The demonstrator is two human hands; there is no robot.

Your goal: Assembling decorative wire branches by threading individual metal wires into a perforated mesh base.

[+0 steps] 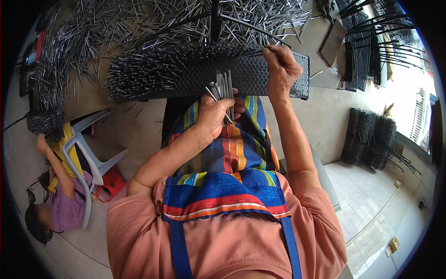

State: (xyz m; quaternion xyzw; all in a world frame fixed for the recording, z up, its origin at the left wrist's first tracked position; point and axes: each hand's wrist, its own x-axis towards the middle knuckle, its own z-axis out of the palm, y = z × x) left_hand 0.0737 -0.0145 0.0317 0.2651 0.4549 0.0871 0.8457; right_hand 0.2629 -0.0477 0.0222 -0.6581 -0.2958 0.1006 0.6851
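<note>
A long black plate [251, 74] full of small round holes stretches across in front of me. Densely packed thin metal rods [139, 74] stand in its left part and along its far edge, while holes show bare toward the middle and right. My left hand [214, 115] is closed around a bundle of loose grey metal rods [224, 86], their ends pointing up over the plate's near edge. At the plate's far right edge my right hand [282, 72] is closed in a pinch. Whatever its fingertips hold is too small to make out.
Heaps of loose metal rods [260, 18] cover the surface beyond the plate. At left, another person [69, 204] sits on a grey plastic chair [76, 139], reaching to a similar rod-filled piece [44, 122]. Stacked black perforated plates [355, 56] and dark bundles [360, 137] stand at right.
</note>
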